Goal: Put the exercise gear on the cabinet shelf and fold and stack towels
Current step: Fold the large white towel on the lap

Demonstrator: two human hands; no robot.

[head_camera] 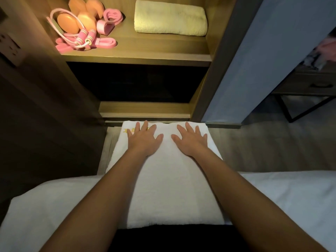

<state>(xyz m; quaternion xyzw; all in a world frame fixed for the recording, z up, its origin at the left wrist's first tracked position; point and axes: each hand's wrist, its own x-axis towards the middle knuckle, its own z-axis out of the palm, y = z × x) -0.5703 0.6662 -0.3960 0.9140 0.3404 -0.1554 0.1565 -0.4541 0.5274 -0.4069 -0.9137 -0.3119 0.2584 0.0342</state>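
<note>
L hand (143,138) & R hand (190,140): both flat, palms down, fingers straight & spread wide, holding nothing, pressing on the far end of the white towel (169,188). Hands lie side by side, thumbs pointing at each other w/ a small gap btwn, not touching. L fingers partly cover the yellow embroidery (125,130) at the towel's far-left corner.

White towel: folded into a long rectangle. It runs from the bottom of the view, across the bed (291,197) w/ its white sheet, out to just in front of the cabinet base. Can't tell what carries its far end.

Beyond it is the open cabinet w/ a lit shelf (145,50). R side of shelf: pale yellow-green towel (171,19), folded, lying flat. L side: exercise gear in one cluster, i.e. orange dumbbells (78,17), pink jump rope (85,38) w/ handles together at the front, pink bands (111,17) just beside. Gear & folded towel sit apart. Compartment below is too dark to see into.

R of cabinet: grey-blue door panel (263,60), wood floor (254,142), side table (312,84) w/ a drawer at far R. Wall socket (9,44) at far L.
</note>
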